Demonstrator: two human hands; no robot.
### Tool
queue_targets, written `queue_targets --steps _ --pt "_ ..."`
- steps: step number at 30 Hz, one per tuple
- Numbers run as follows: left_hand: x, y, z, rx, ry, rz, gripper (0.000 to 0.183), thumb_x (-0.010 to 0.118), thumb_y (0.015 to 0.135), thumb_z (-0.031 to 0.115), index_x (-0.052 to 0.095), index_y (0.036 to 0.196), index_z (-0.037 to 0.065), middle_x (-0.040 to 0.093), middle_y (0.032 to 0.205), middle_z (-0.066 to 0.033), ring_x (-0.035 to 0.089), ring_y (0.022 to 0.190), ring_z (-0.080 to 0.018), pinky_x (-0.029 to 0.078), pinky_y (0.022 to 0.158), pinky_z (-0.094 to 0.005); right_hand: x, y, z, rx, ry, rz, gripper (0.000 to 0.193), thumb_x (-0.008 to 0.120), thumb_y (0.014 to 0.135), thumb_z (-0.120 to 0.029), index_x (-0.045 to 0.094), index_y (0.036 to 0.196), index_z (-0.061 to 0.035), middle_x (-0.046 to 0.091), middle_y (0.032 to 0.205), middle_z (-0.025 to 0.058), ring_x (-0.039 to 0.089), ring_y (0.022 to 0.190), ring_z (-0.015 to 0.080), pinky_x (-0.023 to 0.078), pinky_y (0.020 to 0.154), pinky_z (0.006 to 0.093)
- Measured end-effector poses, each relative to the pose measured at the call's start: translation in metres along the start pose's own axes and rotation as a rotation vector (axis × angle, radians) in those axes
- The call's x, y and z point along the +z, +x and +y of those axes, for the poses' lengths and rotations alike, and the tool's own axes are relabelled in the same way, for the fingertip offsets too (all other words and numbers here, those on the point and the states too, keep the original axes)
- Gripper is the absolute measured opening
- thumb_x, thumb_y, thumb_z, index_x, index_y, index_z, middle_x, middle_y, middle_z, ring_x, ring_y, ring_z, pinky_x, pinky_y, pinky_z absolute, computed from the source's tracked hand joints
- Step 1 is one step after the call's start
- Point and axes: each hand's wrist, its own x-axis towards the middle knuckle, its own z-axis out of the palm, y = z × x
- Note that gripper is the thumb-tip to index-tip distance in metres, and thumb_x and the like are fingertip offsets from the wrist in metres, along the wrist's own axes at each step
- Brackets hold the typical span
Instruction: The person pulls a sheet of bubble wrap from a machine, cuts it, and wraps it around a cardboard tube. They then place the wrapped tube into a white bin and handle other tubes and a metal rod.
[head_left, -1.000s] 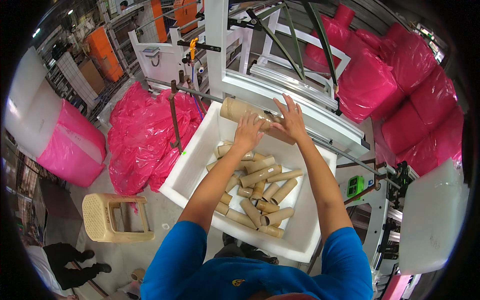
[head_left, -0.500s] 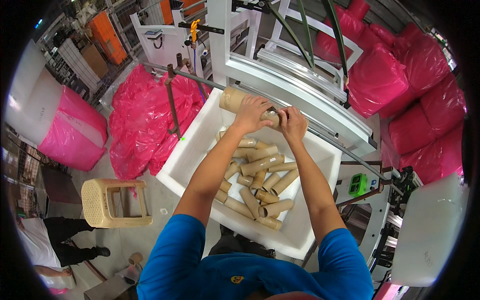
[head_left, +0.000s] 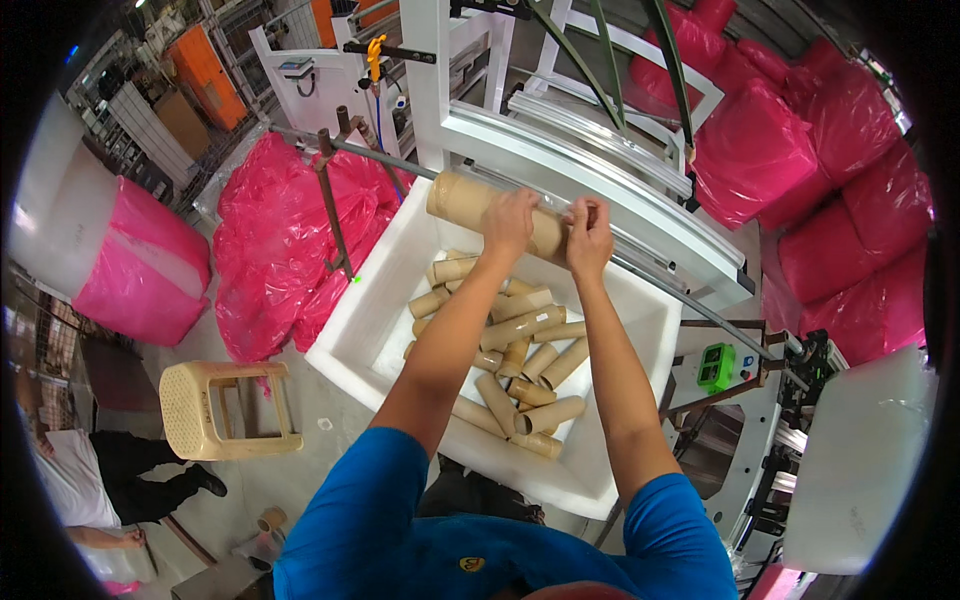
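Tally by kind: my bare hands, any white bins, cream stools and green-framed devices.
Your hands, left hand and right hand: 2
White bin: 1
Cream stool: 1
Green-framed device: 1
Total: 5

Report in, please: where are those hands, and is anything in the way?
Left hand on big tube; right hand at its right end. White box of smaller tubes beneath. No obstruction visible.

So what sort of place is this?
It looks like a factory or packaging workshop, though I can't tell what it makes. A white-framed machine stands in front, a white bin holds many brown tubes, and pink-wrapped bundles are piled to the right.
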Motion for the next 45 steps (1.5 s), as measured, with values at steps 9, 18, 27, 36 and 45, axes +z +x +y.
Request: queue_targets --steps 9,18,27,36,45 --pt "-0.029 -0.04 -0.001 -0.443 -0.537 0.128 0.016 0.046 0.079 0.02 0.05 0.077 0.004 0.053 0.067 -0.0117 0.052 0.063 -0.0236 0.041 0.055 -0.0318 -0.002 -0.089 -0.008 -0.595 -0.825 -0.189 0.059 0.054 0.068 -0.02 0.031 0.12 -0.0066 0.032 0.122 0.0131 0.029 0.113 0.0266 0.013 0.092 0.044" --pt "-0.08 -0.08 0.016 -0.285 -0.478 -0.099 0.013 0.044 0.081 0.013 0.051 0.081 0.001 0.051 0.071 -0.0087 0.053 0.064 -0.0149 0.043 0.052 -0.0256 -0.022 -0.155 0.026 0.25 0.109 -0.293 0.047 0.045 0.078 -0.04 0.039 0.112 -0.0073 0.047 0.103 0.0081 0.045 0.095 0.0175 0.035 0.076 0.0291" --pt "-0.084 -0.105 0.038 -0.069 -0.201 -0.151 0.016 0.048 0.076 0.014 0.053 0.089 0.005 0.054 0.087 -0.0139 0.051 0.081 -0.031 0.041 0.07 -0.0361 0.045 -0.079 0.008 0.903 0.748 -0.33 0.038 0.044 0.081 -0.036 0.051 0.088 0.0002 0.055 0.078 0.011 0.053 0.068 0.0179 0.041 0.055 0.029" --pt "-0.129 -0.196 0.008 -0.277 -0.116 -0.244 0.039 0.058 0.07 0.014 0.047 0.107 0.007 0.048 0.107 -0.0139 0.047 0.096 -0.0267 0.039 0.078 -0.0335 0.024 -0.089 0.06 0.142 -0.301 -0.217 0.038 0.04 0.079 -0.035 0.056 0.065 -0.0038 0.052 0.049 0.0104 0.053 0.05 0.0199 0.04 0.056 0.0323" --pt "-0.099 0.028 -0.012 0.383 0.533 -0.651 0.088 0.074 0.048 0.026 0.028 0.122 0.02 0.039 0.116 -0.0091 0.032 0.113 -0.0256 0.023 0.091 -0.0478 0.033 -0.096 0.019 0.275 0.049 -0.164 0.031 0.044 0.078 -0.024 0.052 0.058 -0.0012 0.049 0.05 0.0063 0.048 0.043 0.0135 0.037 0.042 0.0265"
